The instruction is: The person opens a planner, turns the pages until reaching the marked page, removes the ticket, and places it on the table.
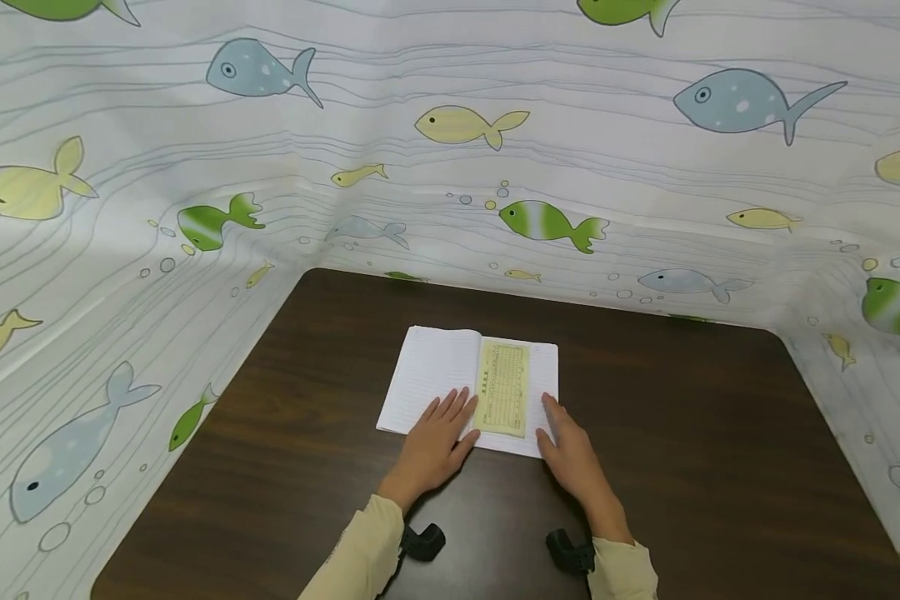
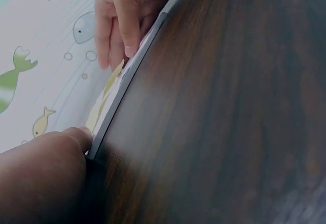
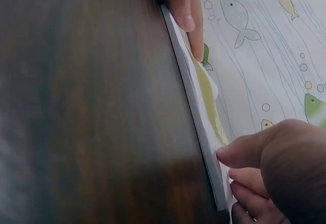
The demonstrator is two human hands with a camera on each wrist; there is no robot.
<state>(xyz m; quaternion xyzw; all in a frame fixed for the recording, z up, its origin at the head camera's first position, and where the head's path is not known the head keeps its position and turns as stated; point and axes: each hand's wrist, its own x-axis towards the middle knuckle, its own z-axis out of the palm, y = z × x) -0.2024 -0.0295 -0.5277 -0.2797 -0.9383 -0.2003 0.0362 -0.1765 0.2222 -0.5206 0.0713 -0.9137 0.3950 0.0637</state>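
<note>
An open notebook (image 1: 438,362) with lined white pages lies on the dark wooden table. On its right page is a pale yellow printed slip (image 1: 506,390), lengthwise beside the fold. My left hand (image 1: 437,442) rests with straight fingers on the lower left page, its thumb at the slip's lower corner. At the right page's outer edge lies my right hand (image 1: 570,450), fingers extended and thumb on the paper. In the right wrist view the slip (image 3: 206,89) bulges slightly above the page, between both hands. The left wrist view shows the notebook's dark cover edge (image 2: 130,84) against the tabletop.
The brown wooden table (image 1: 720,433) spreads around the notebook on all sides. A white fish-patterned sheet (image 1: 390,75) rises behind and along both sides of it. A black wrist device (image 1: 423,543) sits under the left forearm, another black device (image 1: 570,552) by the right.
</note>
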